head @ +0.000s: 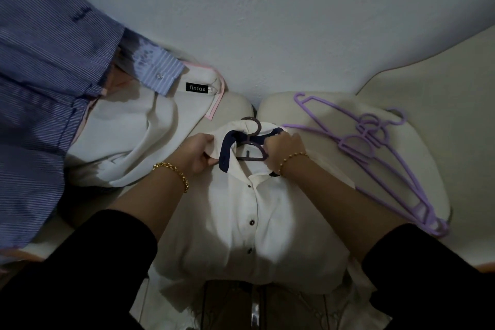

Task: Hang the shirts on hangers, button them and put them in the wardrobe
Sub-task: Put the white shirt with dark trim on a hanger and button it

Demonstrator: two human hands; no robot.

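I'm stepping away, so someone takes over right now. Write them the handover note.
Left hand grips the white shirt by its collar.
Right hand grips the collar's other side, beside the dark hanger.
Done: hanger is inside this shirt.
To do: check its buttons, put it away; striped shirt and pink-trimmed shirt lie unhung at left, purple hangers at right.

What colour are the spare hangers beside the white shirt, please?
The spare hangers are light purple, in the head view.
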